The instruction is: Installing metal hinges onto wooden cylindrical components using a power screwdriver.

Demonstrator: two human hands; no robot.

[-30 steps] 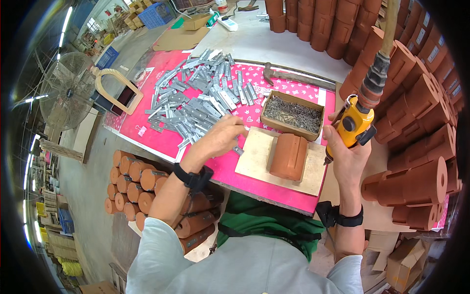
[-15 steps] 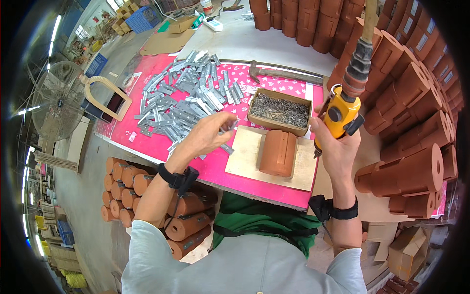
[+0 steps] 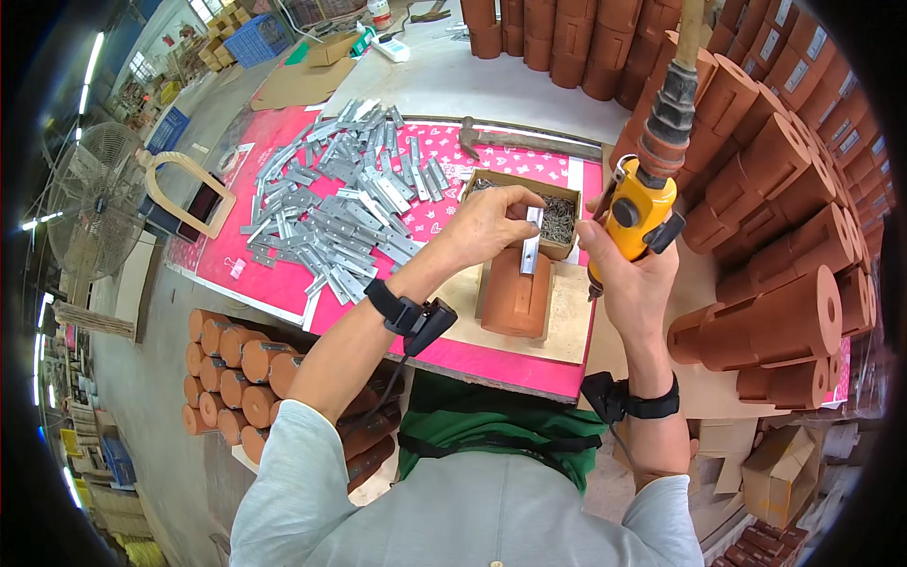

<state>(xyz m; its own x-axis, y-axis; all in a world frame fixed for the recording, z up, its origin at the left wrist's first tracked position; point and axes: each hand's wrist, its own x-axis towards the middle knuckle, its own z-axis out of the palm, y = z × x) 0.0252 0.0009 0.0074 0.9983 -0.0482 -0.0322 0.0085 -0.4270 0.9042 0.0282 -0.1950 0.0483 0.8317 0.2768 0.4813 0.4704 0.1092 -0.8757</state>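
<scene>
My left hand (image 3: 491, 225) pinches a small silver metal plate (image 3: 531, 248) with holes, holding it over the upper end of a reddish-brown cylinder (image 3: 515, 307). The cylinder lies on its side, its slot facing up, on a pale wooden board (image 3: 453, 331). My right hand (image 3: 631, 283) grips a yellow power screwdriver (image 3: 642, 213) with its bit pointing down, just right of the cylinder. Behind the cylinder stands a cardboard box (image 3: 567, 248) of small screws, partly covered by my left hand. A heap of similar metal plates (image 3: 368, 203) spreads across the pink table cover to the left.
A hammer (image 3: 529, 142) lies at the table's back edge. Brown cylinders (image 3: 756, 331) stand and lie stacked along the right; more cylinders (image 3: 231, 373) are piled below the table at left. A wooden-framed object (image 3: 194, 198) and a fan (image 3: 99, 203) are farther left.
My left hand has moved right from beside the plate heap to the cylinder, bringing a metal plate over its slot. The screwdriver stays in my right hand, beside the cylinder.
</scene>
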